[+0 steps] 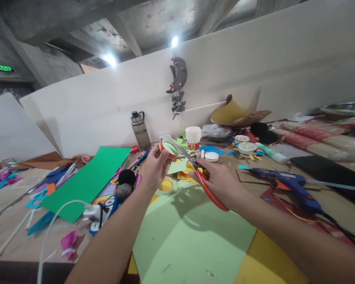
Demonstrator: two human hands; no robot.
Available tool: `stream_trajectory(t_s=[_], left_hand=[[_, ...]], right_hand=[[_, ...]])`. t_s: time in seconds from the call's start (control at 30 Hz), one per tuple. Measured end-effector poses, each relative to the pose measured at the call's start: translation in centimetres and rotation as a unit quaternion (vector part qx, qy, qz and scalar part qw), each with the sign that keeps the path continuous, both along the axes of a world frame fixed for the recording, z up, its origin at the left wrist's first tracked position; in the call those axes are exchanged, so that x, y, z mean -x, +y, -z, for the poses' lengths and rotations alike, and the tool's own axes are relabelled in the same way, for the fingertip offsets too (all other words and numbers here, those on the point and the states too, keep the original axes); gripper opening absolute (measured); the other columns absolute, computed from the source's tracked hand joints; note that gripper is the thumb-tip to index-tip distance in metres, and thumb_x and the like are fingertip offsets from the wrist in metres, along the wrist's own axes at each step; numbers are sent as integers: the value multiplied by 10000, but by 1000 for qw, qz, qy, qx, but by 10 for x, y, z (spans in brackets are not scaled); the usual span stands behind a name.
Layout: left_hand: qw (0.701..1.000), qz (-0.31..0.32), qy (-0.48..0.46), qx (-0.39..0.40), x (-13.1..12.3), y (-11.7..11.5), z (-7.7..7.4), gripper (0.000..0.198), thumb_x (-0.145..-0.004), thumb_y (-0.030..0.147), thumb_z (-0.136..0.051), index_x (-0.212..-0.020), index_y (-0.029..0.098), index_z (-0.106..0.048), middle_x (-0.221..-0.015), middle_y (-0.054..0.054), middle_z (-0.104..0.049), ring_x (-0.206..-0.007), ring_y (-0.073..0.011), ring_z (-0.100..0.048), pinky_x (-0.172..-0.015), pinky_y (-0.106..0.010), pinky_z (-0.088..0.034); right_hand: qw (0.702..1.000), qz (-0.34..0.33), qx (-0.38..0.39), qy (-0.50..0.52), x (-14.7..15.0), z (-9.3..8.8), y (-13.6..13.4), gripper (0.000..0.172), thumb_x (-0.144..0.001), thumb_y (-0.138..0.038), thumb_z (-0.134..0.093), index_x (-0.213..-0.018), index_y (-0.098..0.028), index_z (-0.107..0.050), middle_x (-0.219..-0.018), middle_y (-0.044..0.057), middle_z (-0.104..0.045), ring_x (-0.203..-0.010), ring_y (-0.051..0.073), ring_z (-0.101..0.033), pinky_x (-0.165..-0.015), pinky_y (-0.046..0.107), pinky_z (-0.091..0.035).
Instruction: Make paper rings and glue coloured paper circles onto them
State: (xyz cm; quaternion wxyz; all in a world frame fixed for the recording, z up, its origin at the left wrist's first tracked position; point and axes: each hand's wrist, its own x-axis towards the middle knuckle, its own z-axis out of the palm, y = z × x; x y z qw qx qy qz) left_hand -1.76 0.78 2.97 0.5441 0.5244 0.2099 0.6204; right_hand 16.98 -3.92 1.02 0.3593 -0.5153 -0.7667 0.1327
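Observation:
My left hand (157, 167) pinches a cut-down paper cup (168, 148), a short round piece with a red side and a pale green face. In my right hand (217, 179) are scissors (210, 195) with red-orange handles. Their blades point up and left and reach the round piece's right side; whether they bite into it I cannot tell. Beneath both hands lies a large light green sheet (195, 240) over yellow paper (269, 260). A roll of tape (166, 186) rests on the green sheet's far left corner.
White paper cups (193, 136) stand stacked behind the scissors, with a grey bottle (140, 132) further left. A blue glue gun (296, 187) lies on the right with its black cord. At left are a bright green sheet (91, 177) and a plugged-in power strip (106, 211).

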Motion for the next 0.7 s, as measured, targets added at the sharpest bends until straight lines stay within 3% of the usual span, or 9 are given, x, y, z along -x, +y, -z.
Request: stream_trajectory(t_s=[0.13, 0.33, 0.5, 0.7], left_hand=[[1000, 4, 5, -1, 3, 1, -2, 451, -651, 500, -793, -914, 160, -655, -828, -29, -672, -650, -102, -609, -600, -221, -480], [1000, 2, -5, 2, 7, 6, -4, 510, -678, 586, -735, -917, 141, -660, -896, -84, -709, -796, -187, -678, -597, -244, -497], [1000, 19, 4, 21, 11, 6, -7, 542, -708, 609, -697, -954, 126, -670, -864, -100, -723, -812, -207, -695, -630, -257, -517], [997, 60, 41, 30, 9, 5, 0, 547, -720, 601, -692, -974, 117, -693, -837, -98, -727, -757, -197, -692, -607, -250, -519]], right_hand=[[1000, 20, -11, -21, 0, 3, 1, 333, -903, -469, -496, -1042, -212, -656, -909, 88, -743, -783, 232, -678, -602, 271, -435], [996, 44, -23, -71, 0, 3, 0, 375, -908, -502, -478, -1061, -210, -657, -846, 90, -744, -748, 243, -677, -584, 274, -419], [995, 40, -21, -85, -2, 1, -2, 398, -899, -523, -484, -1089, -212, -645, -875, 89, -744, -768, 245, -680, -600, 276, -422], [996, 33, -24, -75, -4, 1, 1, 422, -905, -520, -475, -1141, -197, -611, -961, 107, -734, -865, 255, -677, -657, 285, -440]])
